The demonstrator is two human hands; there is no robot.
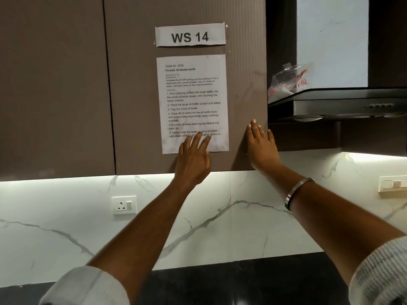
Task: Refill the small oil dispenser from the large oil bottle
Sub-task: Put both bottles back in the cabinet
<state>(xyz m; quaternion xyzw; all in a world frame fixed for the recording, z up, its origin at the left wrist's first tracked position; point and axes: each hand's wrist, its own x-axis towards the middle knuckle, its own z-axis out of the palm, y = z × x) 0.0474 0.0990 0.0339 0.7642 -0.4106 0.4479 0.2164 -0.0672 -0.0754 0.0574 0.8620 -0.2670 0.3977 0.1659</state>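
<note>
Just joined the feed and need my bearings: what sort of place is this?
Most likely a kitchen set up as a numbered workstation: a black and steel range hood, white veined marble-look backsplash over a dark countertop, and brown wall cabinets bearing a white "WS 14" label.

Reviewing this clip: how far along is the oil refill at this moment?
Nothing looks done: no oil bottle or dispenser is in view. In hand: the left hand lies open over the instruction sheet, the right hand open at the cabinet door edge. Left: pouring and all later steps.
</note>
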